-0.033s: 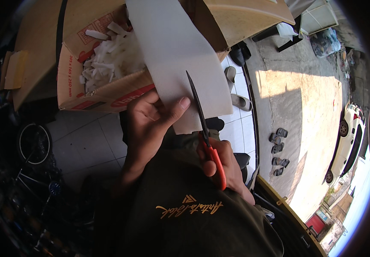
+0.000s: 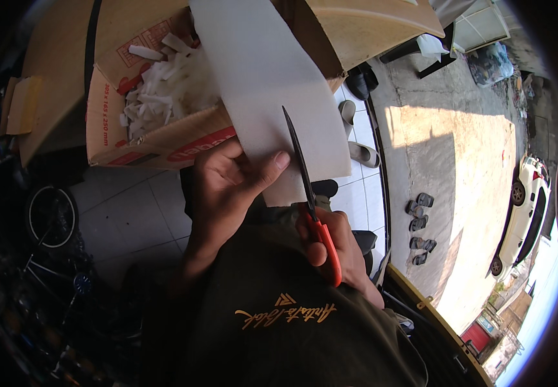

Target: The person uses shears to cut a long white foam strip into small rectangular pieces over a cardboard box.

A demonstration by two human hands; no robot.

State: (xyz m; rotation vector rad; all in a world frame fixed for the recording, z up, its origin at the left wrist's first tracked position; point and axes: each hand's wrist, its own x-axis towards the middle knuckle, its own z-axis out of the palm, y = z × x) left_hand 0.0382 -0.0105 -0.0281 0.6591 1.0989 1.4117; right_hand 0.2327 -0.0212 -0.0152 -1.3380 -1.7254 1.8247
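Observation:
A long white foam sheet hangs down over the box edge toward my lap. My left hand pinches its lower left side, thumb on top and the other fingers beneath. In my right hand are scissors with red handles and dark blades. The blades point away from me and reach up along the sheet, right of my left thumb; one blade shows above the sheet. Whether the other lies beneath it is hidden. A strip of the sheet's lower end lies left of the blades.
An open cardboard box stands ahead on the left, holding many cut white foam pieces. Brown tabletop surrounds it. Sandals rest on tiles at right. A bicycle wheel is at left, and a white car stands outside.
The sheet's lower end and my left thumb have shifted very slightly toward me. My right hand and the scissors look nearly unmoved.

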